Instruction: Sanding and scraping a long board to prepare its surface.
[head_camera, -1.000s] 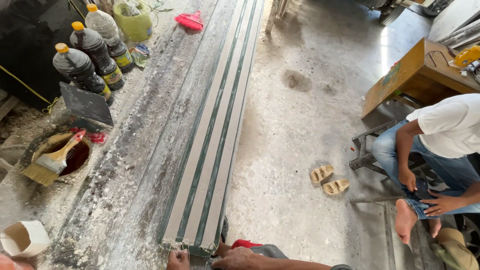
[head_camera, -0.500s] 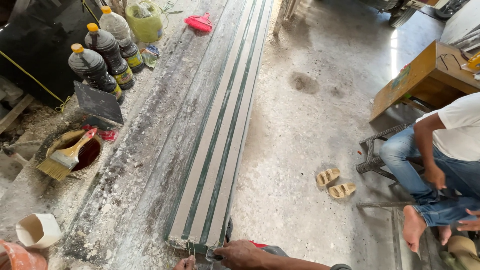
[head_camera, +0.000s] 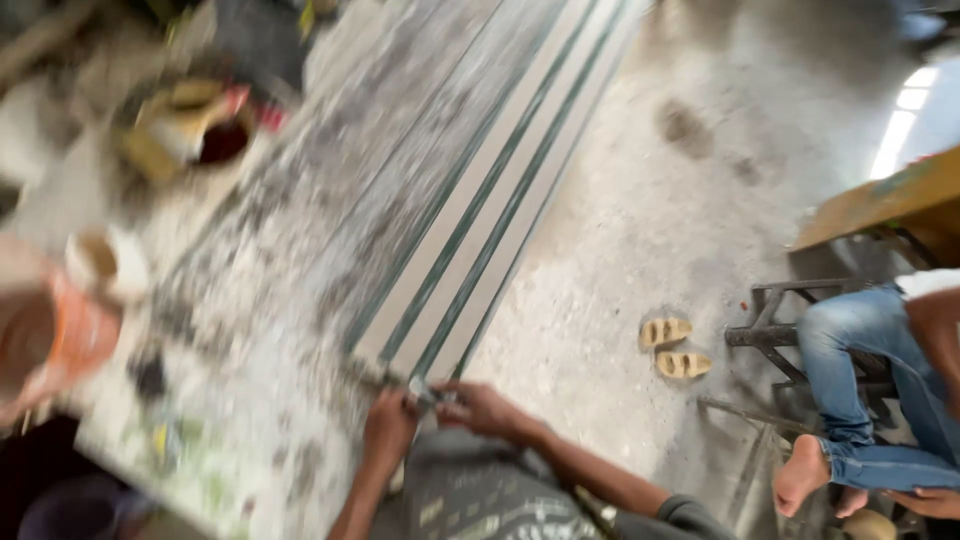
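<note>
Blurred by motion, the view looks down from a head-worn camera onto a long, dust-caked workbench (head_camera: 250, 300) that runs from the lower left of the frame to the top centre. Along its right edge lies a bundle of long pale strips (head_camera: 490, 200) with dark green lines between them, stretching from the bottom centre up to the top right of centre.

At the bottom centre, both of the person's hands meet at the near end of the strips. The left hand (head_camera: 388, 425) has its fingers curled onto that end, and the right hand (head_camera: 480, 408) is closed around the same end just beside it; a small greyish object sits between them, too smeared to identify. The right forearm leads off toward the lower right of the frame.

On the left edge of the frame are an orange container (head_camera: 70, 335) and a small pale cup (head_camera: 105, 262), both heavily blurred. In the upper left sits a round tub with a broad brush (head_camera: 185, 125) resting across it.

Right of the bench is a bare concrete floor (head_camera: 640, 200), with a pair of tan sandals (head_camera: 675, 346) lying side by side at centre right. At the far right, another person in blue jeans (head_camera: 860, 380) sits barefoot on a dark metal stool (head_camera: 765, 330), below a yellowish wooden table (head_camera: 895, 205).
</note>
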